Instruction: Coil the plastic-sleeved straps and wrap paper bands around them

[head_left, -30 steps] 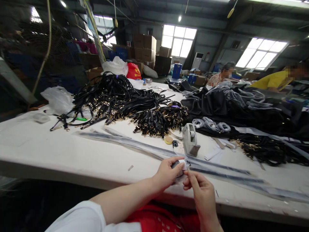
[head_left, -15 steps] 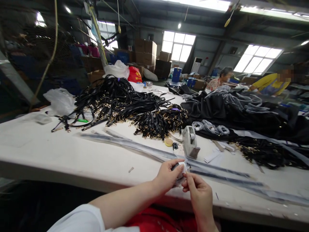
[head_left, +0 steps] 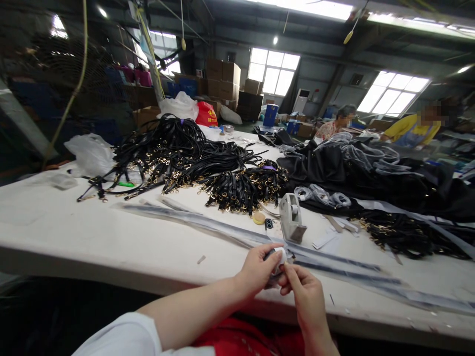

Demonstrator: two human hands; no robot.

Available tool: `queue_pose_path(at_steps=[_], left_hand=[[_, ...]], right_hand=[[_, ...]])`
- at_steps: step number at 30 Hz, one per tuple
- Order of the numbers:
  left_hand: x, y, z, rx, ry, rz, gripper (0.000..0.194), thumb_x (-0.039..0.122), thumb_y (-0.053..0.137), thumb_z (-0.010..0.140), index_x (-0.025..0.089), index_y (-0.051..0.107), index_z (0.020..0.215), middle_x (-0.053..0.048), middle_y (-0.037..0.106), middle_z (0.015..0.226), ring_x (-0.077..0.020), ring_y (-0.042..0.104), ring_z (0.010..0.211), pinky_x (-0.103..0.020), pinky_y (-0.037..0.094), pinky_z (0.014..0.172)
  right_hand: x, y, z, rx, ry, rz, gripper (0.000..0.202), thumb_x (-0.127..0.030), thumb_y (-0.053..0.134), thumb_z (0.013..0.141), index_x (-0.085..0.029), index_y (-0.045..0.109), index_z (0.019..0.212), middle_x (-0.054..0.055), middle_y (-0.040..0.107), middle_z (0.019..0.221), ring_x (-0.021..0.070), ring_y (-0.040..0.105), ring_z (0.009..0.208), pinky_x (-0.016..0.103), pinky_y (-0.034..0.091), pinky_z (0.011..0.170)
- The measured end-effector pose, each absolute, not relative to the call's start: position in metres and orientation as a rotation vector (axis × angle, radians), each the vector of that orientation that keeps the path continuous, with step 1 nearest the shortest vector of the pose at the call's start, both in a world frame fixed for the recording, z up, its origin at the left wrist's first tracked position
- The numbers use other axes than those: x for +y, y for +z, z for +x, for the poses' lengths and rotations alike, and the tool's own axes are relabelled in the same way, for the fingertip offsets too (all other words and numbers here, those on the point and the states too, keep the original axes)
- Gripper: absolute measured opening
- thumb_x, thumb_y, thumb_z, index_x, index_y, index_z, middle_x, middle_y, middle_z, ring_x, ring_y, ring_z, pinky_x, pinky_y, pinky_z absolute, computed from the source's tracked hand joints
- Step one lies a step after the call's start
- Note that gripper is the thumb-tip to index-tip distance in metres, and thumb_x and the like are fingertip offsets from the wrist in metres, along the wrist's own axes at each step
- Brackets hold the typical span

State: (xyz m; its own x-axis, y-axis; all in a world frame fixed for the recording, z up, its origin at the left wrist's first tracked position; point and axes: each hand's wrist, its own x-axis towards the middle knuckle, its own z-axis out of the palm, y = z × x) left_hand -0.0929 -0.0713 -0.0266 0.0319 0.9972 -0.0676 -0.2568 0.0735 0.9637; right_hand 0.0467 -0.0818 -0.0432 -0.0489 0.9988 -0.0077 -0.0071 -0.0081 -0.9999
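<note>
work looks midway, left hand (head_left: 258,269) gripping a dark bundle (head_left: 268,255), white piece (head_left: 283,254) against it, right hand (head_left: 303,287) pinching the bundle's edge, seemingly unfinished.

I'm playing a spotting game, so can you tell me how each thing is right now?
Left hand: closed around the small bundle
Small bundle: held, partly hidden
Right hand: pinched shut at its edge
Long strips: stretched out, lying flat
Tape dispenser: standing
Phone: lying, camera lenses up
Black straps: heaped
Clear plastic bag: crumpled
</note>
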Motion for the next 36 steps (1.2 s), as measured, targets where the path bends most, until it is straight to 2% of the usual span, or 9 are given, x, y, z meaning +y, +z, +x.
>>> queue_pose_path(at_steps=[6,10,14,21,26,28,30,32,36], left_hand=[[-0.076,-0.025,-0.096,1.193,1.353,1.36,0.037,0.045,0.051,0.09,0.014,0.066,0.103,-0.006,0.069,0.085,-0.0164,0.062,0.076,-0.027,0.051,0.07],[-0.088,-0.015,-0.096,1.175,1.485,1.763,0.031,0.03,0.051,0.092,0.017,0.062,0.118,-0.01,0.068,0.109,-0.0204,0.063,0.099,-0.033,0.05,0.09],[-0.1,-0.005,-0.097,1.047,1.537,2.03,0.036,0.022,0.051,0.091,0.017,0.054,0.127,-0.013,0.063,0.119,-0.0214,0.058,0.111,-0.034,0.047,0.099],[-0.11,-0.004,-0.093,0.979,1.483,2.053,0.039,0.026,0.057,0.088,0.017,0.057,0.125,-0.018,0.049,0.135,-0.0216,0.061,0.104,-0.035,0.049,0.095],[-0.089,-0.001,-0.099,1.017,1.387,1.67,0.032,0.033,0.047,0.094,0.017,0.063,0.116,-0.011,0.067,0.11,-0.0212,0.061,0.103,-0.032,0.047,0.093],[-0.076,-0.004,-0.102,1.058,1.336,1.474,0.035,0.037,0.045,0.095,0.016,0.066,0.111,-0.009,0.07,0.102,-0.0204,0.063,0.095,-0.031,0.048,0.089],[-0.067,-0.009,-0.103,1.036,1.301,1.346,0.037,0.041,0.048,0.092,0.014,0.068,0.108,-0.008,0.071,0.101,-0.0213,0.063,0.093,-0.031,0.048,0.088],[-0.063,-0.013,-0.103,1.001,1.289,1.282,0.039,0.043,0.051,0.09,0.012,0.069,0.107,-0.009,0.071,0.1,-0.0224,0.063,0.093,-0.032,0.049,0.088],[-0.066,-0.012,-0.105,0.996,1.283,1.336,0.038,0.043,0.053,0.089,0.014,0.07,0.108,-0.009,0.071,0.104,-0.0232,0.064,0.098,-0.033,0.047,0.092]], right_hand=[[-0.075,-0.035,0.044,-1.311,1.444,-1.096,0.039,-0.052,0.075,0.074,-0.015,0.075,0.086,0.004,0.071,0.068,0.0152,0.063,0.058,0.023,0.052,0.057],[-0.075,-0.024,0.042,-1.31,1.273,-1.107,0.038,-0.053,0.074,0.074,-0.016,0.076,0.084,0.003,0.071,0.065,0.0159,0.061,0.058,0.024,0.053,0.056],[-0.076,-0.028,0.043,-1.313,1.093,-1.087,0.036,-0.052,0.077,0.069,-0.018,0.077,0.079,0.006,0.075,0.074,0.0225,0.068,0.069,0.031,0.058,0.065],[-0.074,-0.042,0.052,-1.319,0.925,-1.202,0.041,-0.057,0.08,0.058,-0.017,0.072,0.054,0.006,0.069,0.053,0.0196,0.058,0.046,0.029,0.05,0.045],[-0.087,-0.022,0.052,-1.559,0.747,-1.346,0.05,-0.051,0.066,0.081,-0.02,0.061,0.041,0.001,0.055,0.037,0.0133,0.049,0.036,0.025,0.037,0.039],[-0.092,-0.013,0.054,-1.663,0.592,-1.312,0.043,-0.047,0.06,0.087,-0.02,0.067,0.054,0.002,0.063,0.048,0.0149,0.057,0.043,0.025,0.044,0.048],[-0.095,-0.008,0.055,-1.673,0.415,-1.249,0.027,-0.043,0.062,0.087,-0.02,0.073,0.078,0.003,0.071,0.066,0.0167,0.063,0.054,0.026,0.049,0.058],[-0.095,-0.007,0.055,-1.699,0.286,-1.21,0.027,-0.039,0.062,0.088,-0.019,0.07,0.104,0.004,0.073,0.075,0.0172,0.065,0.06,0.026,0.05,0.064],[-0.091,-0.011,0.05,-1.93,0.201,-1.272,0.046,-0.043,0.056,0.092,-0.018,0.058,0.13,-0.002,0.066,0.059,0.0161,0.061,0.049,0.026,0.046,0.056]])
